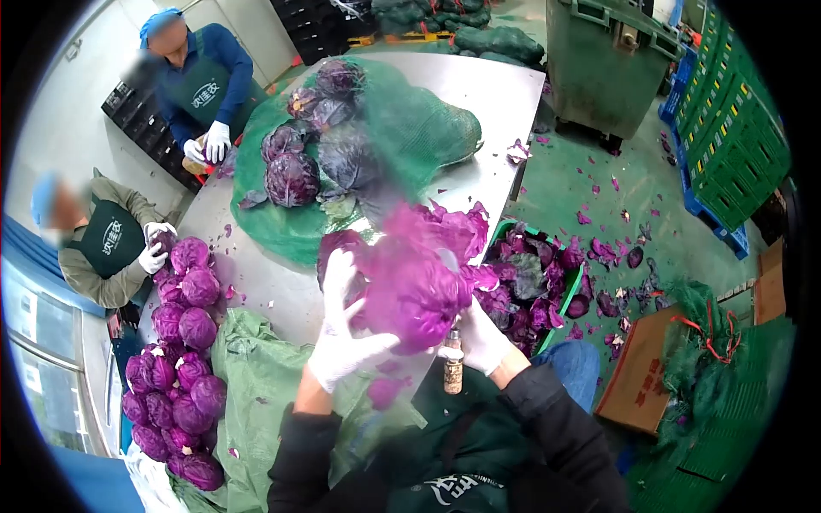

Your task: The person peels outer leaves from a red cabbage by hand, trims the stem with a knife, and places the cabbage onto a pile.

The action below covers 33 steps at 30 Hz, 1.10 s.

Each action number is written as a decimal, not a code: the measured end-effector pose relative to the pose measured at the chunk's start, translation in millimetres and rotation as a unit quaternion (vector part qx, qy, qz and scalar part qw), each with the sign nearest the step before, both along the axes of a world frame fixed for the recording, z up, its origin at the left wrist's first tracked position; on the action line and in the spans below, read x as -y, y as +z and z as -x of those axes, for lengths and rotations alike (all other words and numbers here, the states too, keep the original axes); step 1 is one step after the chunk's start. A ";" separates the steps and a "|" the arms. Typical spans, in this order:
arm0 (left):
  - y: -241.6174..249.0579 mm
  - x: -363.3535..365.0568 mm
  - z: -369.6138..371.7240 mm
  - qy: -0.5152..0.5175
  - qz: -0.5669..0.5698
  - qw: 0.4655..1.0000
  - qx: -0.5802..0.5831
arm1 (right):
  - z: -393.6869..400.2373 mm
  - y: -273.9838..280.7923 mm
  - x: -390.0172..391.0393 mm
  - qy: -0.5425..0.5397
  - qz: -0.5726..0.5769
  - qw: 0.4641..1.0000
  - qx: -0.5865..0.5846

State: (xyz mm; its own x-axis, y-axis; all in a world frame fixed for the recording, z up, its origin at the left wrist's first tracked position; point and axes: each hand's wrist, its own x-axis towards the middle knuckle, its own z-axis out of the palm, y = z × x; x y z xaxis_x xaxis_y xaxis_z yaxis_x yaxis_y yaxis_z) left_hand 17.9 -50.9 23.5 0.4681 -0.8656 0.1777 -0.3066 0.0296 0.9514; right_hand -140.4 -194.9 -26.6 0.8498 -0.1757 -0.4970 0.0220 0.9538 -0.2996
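A large purple cabbage (419,299), blurred by motion, is between my two white-gloved hands above the metal table's near edge. My left hand (344,329) has its fingers spread at the cabbage's left side. My right hand (483,333) holds a knife by its handle (452,363), which points down; the blade cannot be seen. The same hand touches the cabbage's lower right side. Loose purple leaves (457,229) show just behind the cabbage. Another darker cabbage (338,252) lies behind my left fingers.
Cabbages (292,179) lie on green netting (256,224) on the table (505,94). Peeled cabbages (190,395) are heaped at left. A green crate of leaves (570,295) stands at right. Two co-workers (205,77), (115,235) handle cabbages across the table. Leaves litter the floor.
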 end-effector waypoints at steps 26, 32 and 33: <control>-42.3 1.9 64.2 0.105 -0.025 0.981 -0.164 | 26.5 -42.3 -31.8 0.003 0.140 0.989 -0.056; -52.4 1.2 57.0 0.106 -0.083 0.971 -0.197 | 32.5 -18.9 -19.2 -0.054 0.515 0.825 -0.226; -54.4 2.2 55.8 0.100 -0.094 0.974 -0.182 | 31.5 -9.8 -19.7 -0.060 0.607 0.762 -0.219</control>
State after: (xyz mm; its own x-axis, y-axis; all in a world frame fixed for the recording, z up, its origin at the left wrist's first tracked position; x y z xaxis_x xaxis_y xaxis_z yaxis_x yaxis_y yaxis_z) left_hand -37.9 -53.1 -31.0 0.6333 -0.7517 -0.1839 0.0694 -0.1816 0.9809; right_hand -171.9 -175.2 -36.4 0.5906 -0.7951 -0.1381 -0.2683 -0.0320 -0.9628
